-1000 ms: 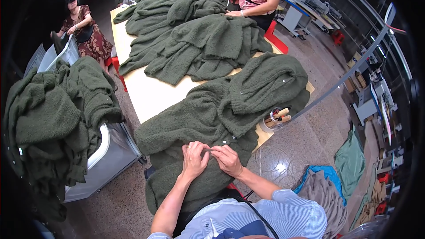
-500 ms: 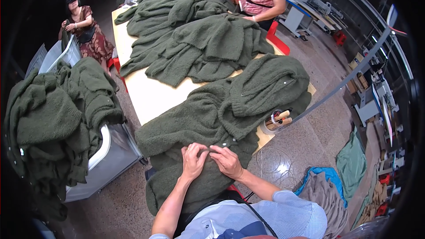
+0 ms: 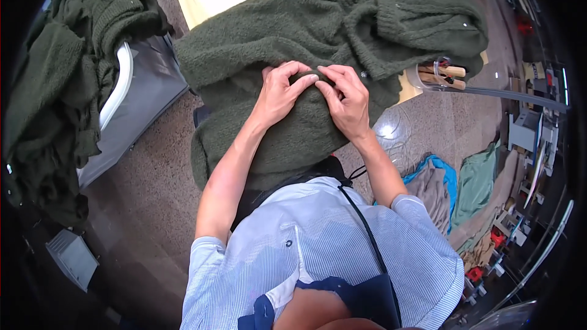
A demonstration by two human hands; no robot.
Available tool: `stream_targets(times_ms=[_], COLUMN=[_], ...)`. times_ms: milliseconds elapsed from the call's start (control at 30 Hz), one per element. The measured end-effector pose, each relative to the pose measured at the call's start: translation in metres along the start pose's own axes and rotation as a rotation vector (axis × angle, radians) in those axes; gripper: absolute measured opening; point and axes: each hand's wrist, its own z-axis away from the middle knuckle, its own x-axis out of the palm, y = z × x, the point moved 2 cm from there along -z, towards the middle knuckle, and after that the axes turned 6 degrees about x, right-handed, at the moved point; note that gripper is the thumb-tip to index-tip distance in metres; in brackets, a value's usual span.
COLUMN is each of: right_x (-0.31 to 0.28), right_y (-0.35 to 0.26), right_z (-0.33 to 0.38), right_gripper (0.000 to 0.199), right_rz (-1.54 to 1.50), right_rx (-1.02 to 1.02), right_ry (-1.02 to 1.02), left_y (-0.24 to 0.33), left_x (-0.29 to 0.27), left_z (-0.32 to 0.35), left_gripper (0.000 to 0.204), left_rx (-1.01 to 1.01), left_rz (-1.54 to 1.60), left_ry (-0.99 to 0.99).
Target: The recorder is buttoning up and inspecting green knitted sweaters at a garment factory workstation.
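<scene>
A dark green fuzzy garment lies spread over the near end of the wooden table and hangs down towards my lap. Thick folds bunch up on its right side, with small pale studs on them. My left hand pinches a fold of its cloth between thumb and fingers. Just to the right, my right hand grips the same fold, thumb and fingers drawn together. The fingertips of both hands nearly meet. Whether something small sits between them is hidden.
At left, a grey bin with a white rim is heaped with green garments. A clear cup of wooden-handled tools stands at the table's right corner, beside a grey bar. Grey-brown and blue cloth lies on the floor.
The view has tilted down, so the people and most of the far garment pile have left the picture. Both hands still pinch the garment, fingers slightly shifted.
</scene>
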Motion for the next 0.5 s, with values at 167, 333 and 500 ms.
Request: stream_targets(times_ms=[167,333,500], right_x=[-0.006,-0.017,-0.02], right_y=[0.005,0.019,0.012], right_z=[-0.008,-0.019,-0.029], right_gripper=[0.012,0.015,0.02], right_rz=[0.032,-0.256,-0.43], right_rx=[0.123,0.51,0.617], right_ry=[-0.103,-0.236,-0.278], left_y=[0.005,0.014,0.008], left_x=[-0.007,-0.018,-0.017], left_z=[0.005,0.001,-0.002], left_gripper=[0.024,0.024,0.025], left_rx=[-0.075,-0.151,-0.237], left_rz=[0.116,0.103,0.293], left_ry=[-0.097,-0.105,-0.109])
